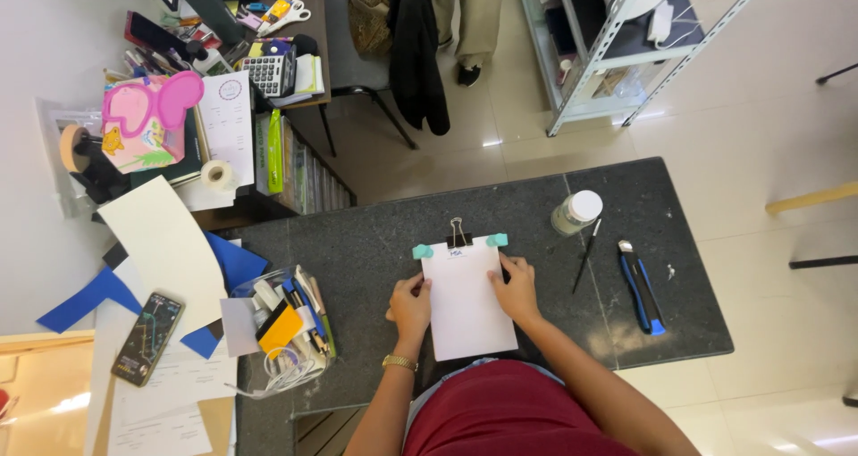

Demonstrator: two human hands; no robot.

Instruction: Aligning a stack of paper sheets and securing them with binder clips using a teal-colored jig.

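Overhead view of a person at a dark stone tabletop (357, 242). The left hand (410, 306) rests at the left edge of a white sheet of paper (466, 300), fingers curled loosely and thumb lying on the sheet; it presses on the paper rather than closing around it. A gold wristwatch (399, 362) sits on the left wrist. The right hand (517, 291) lies at the sheet's right edge, fingers partly spread and flat, fingertips on the paper; it too is open and holds the sheet down.

The paper lies flat near the middle of the tabletop, close to the person's body, its long side running away from the viewer and tilted slightly. A black binder clip (458, 235) grips the middle of its top edge, and two small teal clips (423, 251) sit at the top corners. Small blue writing shows just under the binder clip; the rest of the sheet appears blank.

To the right of the sheet, well apart from the hands, lie a thin dark pen (587, 255), a white-capped bottle (576, 212) and a blue-and-black utility knife (641, 286). At the left, a clear container of stationery (286, 317) stands on the tabletop edge, and a smartphone (147, 338) lies beyond it among loose blue and white sheets
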